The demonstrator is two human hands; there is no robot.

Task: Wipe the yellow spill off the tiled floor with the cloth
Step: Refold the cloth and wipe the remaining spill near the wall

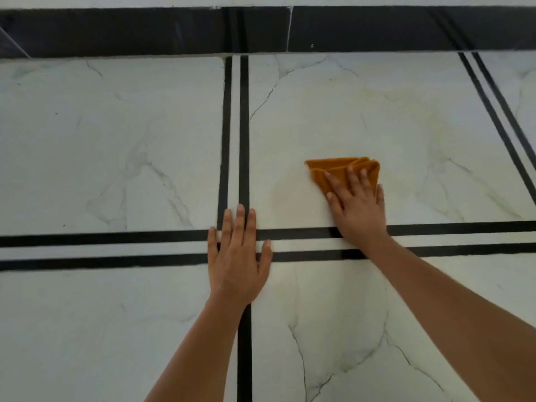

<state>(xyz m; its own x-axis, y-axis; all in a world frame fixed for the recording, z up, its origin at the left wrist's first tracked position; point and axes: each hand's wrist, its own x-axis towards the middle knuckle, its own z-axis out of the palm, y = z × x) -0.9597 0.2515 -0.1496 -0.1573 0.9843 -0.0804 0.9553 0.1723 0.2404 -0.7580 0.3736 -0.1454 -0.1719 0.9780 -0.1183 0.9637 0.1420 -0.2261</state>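
A folded orange cloth (333, 167) lies on the white marble-look tiled floor (116, 140). My right hand (358, 204) presses flat on the cloth with straight fingers, covering its near part. Faint yellow smears of the spill (417, 111) show on the same tile, beyond and to the right of the cloth, and a pale yellowish patch (290, 192) lies just left of it. My left hand (237, 256) rests flat on the floor over the crossing of the black strips, fingers straight, holding nothing.
Double black inlay strips (116, 236) run across and along the floor between the tiles. A dark skirting band (116, 33) runs along the base of the wall at the far end.
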